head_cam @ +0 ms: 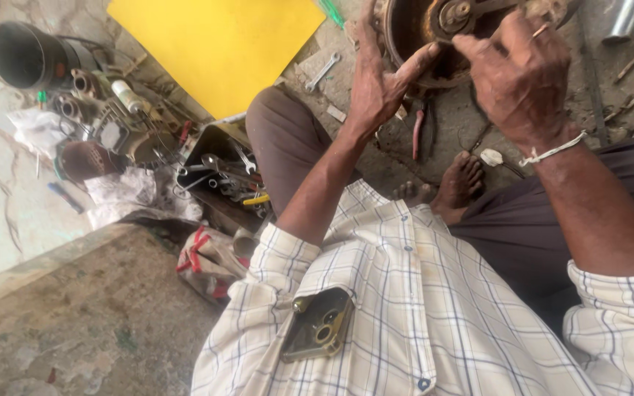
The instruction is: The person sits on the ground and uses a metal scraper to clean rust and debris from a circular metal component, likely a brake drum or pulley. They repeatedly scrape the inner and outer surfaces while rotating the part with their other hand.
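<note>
Where hands [383, 81] work (grimy): cracked concrete floor [9, 176].

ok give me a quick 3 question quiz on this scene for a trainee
1. True or false: both hands rest on the rusty round metal part.
2. What lies on the ground under the left hand? A) red-handled pliers B) a hammer C) a paintbrush
3. What is tied round the wrist of the right hand?

Key
1. True
2. A
3. A white string band
</note>
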